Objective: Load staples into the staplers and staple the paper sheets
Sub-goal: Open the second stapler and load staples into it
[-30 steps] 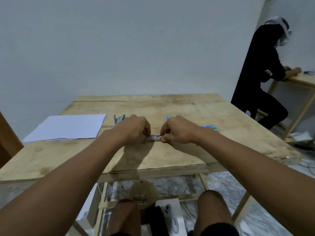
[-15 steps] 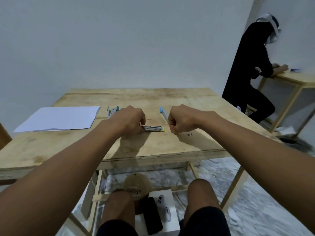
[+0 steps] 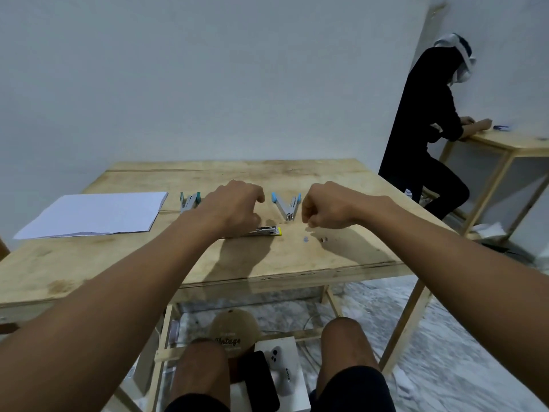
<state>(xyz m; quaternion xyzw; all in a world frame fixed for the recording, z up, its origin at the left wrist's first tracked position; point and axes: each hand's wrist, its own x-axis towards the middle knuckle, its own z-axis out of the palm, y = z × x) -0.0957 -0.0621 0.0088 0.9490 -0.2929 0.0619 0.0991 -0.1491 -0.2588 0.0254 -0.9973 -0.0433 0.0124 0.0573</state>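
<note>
A silver stapler with a yellow tip (image 3: 269, 231) lies flat on the wooden table (image 3: 297, 263). My left hand (image 3: 237, 206) hovers over its left end, fingers loosely curled and lifted; whether it touches the stapler is hidden. My right hand (image 3: 326, 207) is curled into a fist just right of it, with nothing visible in it. Between the hands a blue stapler (image 3: 286, 207) lies hinged open in a V. A teal stapler (image 3: 190, 200), also hinged open, lies left of my left hand. The stack of white paper sheets (image 3: 92, 214) sits at the table's left.
Two small bits (image 3: 306, 239) lie on the table below my right hand. A person in black (image 3: 424, 138) sits at a second wooden table (image 3: 511, 144) on the right. Under my table are a cap (image 3: 234, 334), a white box (image 3: 285, 346) and a black phone (image 3: 261, 382).
My right hand let go of the yellow-tipped stapler and drew back to the right in a fist. My left hand's fingers lifted off it, and it now lies on the table.
</note>
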